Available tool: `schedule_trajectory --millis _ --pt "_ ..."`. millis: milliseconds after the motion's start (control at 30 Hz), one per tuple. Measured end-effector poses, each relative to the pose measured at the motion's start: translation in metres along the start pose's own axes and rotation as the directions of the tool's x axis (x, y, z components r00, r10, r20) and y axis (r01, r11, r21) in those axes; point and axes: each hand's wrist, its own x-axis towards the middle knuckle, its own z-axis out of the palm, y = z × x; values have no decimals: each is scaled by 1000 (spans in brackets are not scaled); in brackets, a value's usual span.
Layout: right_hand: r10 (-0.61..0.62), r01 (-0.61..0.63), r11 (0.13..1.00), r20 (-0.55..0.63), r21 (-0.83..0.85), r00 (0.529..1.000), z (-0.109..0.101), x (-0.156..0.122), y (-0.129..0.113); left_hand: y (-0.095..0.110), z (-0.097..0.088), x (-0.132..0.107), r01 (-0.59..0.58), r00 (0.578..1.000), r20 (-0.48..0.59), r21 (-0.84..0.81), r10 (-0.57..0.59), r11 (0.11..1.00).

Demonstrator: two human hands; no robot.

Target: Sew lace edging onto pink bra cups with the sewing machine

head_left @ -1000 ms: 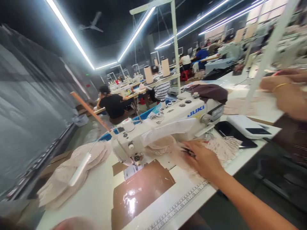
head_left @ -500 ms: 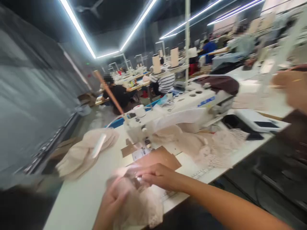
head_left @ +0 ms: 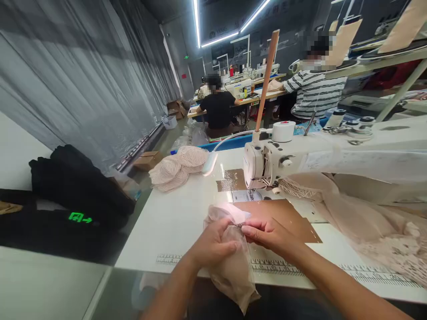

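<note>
A sheer beige piece of fabric is bunched between my hands at the front of the sewing table, its lower end hanging past the edge. My left hand grips it with the thumb on top. My right hand pinches its upper right side; a small dark detail shows at the fingertips, too small to name. Just behind my hands lies a brown board, in front of the sewing machine's head. More beige lace-edged fabric is heaped under the machine arm on the right.
Stacked beige cup-shaped pieces lie at the table's far left, beside a lit lamp. A wooden rod rises from the machine. Rulers run along the front edge. Two people sit at tables further back. Dark cloth is piled at left.
My view has swung left and levelled, so the machine stands further right in it. Both hands still hold the beige fabric, which now hangs over the table's front edge.
</note>
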Motion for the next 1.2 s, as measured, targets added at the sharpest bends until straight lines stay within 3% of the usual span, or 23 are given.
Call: schedule_trajectory --millis 133,367,600,667,767,800,867,933,967,1000,1067,1133,1167,1200 --pt "-59 59 998 9 -36 998 0 1 4 2 -5 -1 -20 999 33 48 18 999" --pt "-14 14 1000 -51 9 999 1 -3 9 -11 -21 -2 86 993 77 37 -89 996" --pt "8 -8 1000 -50 12 999 1 -1 14 -6 -19 -1 55 989 131 132 -73 990" --pt "-11 10 999 -56 -31 998 0 -3 13 2 -27 -1 23 984 171 183 -55 983" --pt "-41 19 974 -96 -225 995 -10 -13 13 19 -59 0 -13 954 283 371 -99 929" --pt "-60 13 943 -133 -331 989 -16 -19 16 24 -73 0 3 960 244 479 -137 878" --pt "-142 -28 814 -245 -580 959 -35 -33 26 32 -100 -1 131 988 -40 716 -147 686" --pt "-264 -129 580 -335 -804 905 -58 -48 43 35 -113 -4 262 959 -277 793 -58 550" --pt "-343 -172 452 -348 -875 872 -69 -55 51 34 -113 -5 272 951 -308 812 -16 517" --pt "-406 -194 345 -333 -918 851 -79 -62 58 32 -107 -7 231 962 -274 833 11 502" --pt "-497 -201 259 -309 -945 810 -91 -72 68 25 -83 -7 53 995 -85 882 48 468" --pt "-495 -193 345 -353 -919 794 -90 -78 69 15 -52 -2 -132 991 111 883 73 451" --pt "-456 -192 440 -403 -877 794 -84 -79 66 10 -37 1 -172 985 152 882 81 440" --pt "-387 -191 551 -451 -813 804 -76 -79 62 6 -25 5 -135 991 115 895 71 425"
